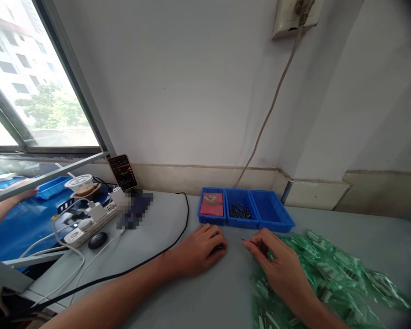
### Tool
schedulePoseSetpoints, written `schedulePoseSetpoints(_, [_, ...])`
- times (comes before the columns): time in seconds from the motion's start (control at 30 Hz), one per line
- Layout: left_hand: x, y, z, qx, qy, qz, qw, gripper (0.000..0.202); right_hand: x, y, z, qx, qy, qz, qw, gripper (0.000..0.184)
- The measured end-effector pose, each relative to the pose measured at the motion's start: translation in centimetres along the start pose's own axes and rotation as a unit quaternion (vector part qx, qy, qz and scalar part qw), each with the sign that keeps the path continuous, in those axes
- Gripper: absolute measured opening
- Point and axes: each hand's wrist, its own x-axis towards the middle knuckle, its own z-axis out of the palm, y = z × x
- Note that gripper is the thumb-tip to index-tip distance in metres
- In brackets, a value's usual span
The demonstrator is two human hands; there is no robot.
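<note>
My left hand (203, 249) rests on the grey table with its fingers curled in. Something small and dark shows between thumb and forefinger, too hidden to name. To its right, my right hand (277, 258) pinches a small thin dark metal piece (243, 240) that sticks out past the fingertips. Behind both hands stand joined blue bins (260, 225). The middle one holds a pile of small dark screw-like metal parts (239, 212). In the left bin lies a red card (212, 204) with a small clear bag on it. Green plastic bags (332, 269) of metal parts lie beneath and beside my right hand.
A black cable (147, 261) crosses the table left of my left arm. Further left are a power strip (89, 224), a black mouse (97, 240), a propped phone (122, 171) and a drink cup (80, 183). Another person's arm (7, 203) reaches over a blue surface.
</note>
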Motion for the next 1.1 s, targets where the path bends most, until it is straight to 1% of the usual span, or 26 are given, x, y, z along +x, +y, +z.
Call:
schedulePoseSetpoints(0.1, [-0.02,-0.01,0.01,-0.001,0.001,-0.002,1.000,0.012,-0.07,0.14,0.05,0.003,-0.008,-0.011,1.000,0.046])
schedulePoseSetpoints(0.23, [0.03,-0.02,0.01,-0.001,-0.001,-0.002,1.000,0.012,-0.16,0.23,0.04,0.004,-0.007,-0.001,1.000,0.041])
schedulePoseSetpoints(0.33, [0.08,0.02,-0.04,-0.003,-0.002,-0.001,1.000,0.011,-0.08,0.18,0.03,0.010,-0.011,-0.008,1.000,0.045])
schedulePoseSetpoints(0.47, [0.11,0.10,-0.09,-0.006,-0.003,-0.001,1.000,0.011,0.13,-0.01,-0.02,0.016,-0.009,0.003,1.000,0.037])
schedulePoseSetpoints(0.6, [0.14,0.18,-0.14,-0.006,-0.006,-0.005,1.000,0.011,0.17,-0.09,-0.13,0.027,-0.018,0.001,0.999,0.041])
schedulePoseSetpoints(0.73, [0.14,0.26,-0.26,-0.005,-0.005,-0.003,1.000,0.011,0.15,-0.01,-0.11,0.015,0.001,0.013,1.000,0.034])
schedulePoseSetpoints(0.87, [0.13,0.25,-0.25,-0.007,-0.005,-0.003,1.000,0.010,0.09,0.08,-0.07,0.025,-0.005,0.009,1.000,0.040])
schedulePoseSetpoints(0.97, [0.15,0.15,-0.13,-0.007,-0.003,-0.003,1.000,0.011,0.04,0.14,-0.09,0.024,0.001,0.016,1.000,0.033])
schedulePoseSetpoints(1.0, [0.16,0.11,-0.09,-0.007,-0.003,-0.003,1.000,0.010,0.04,0.16,-0.09,0.025,0.002,0.016,1.000,0.034])
schedulePoseSetpoints(1.1, [0.17,0.05,-0.02,-0.005,-0.004,-0.003,1.000,0.010,0.06,0.18,-0.02,0.035,-0.007,0.006,0.999,0.042])
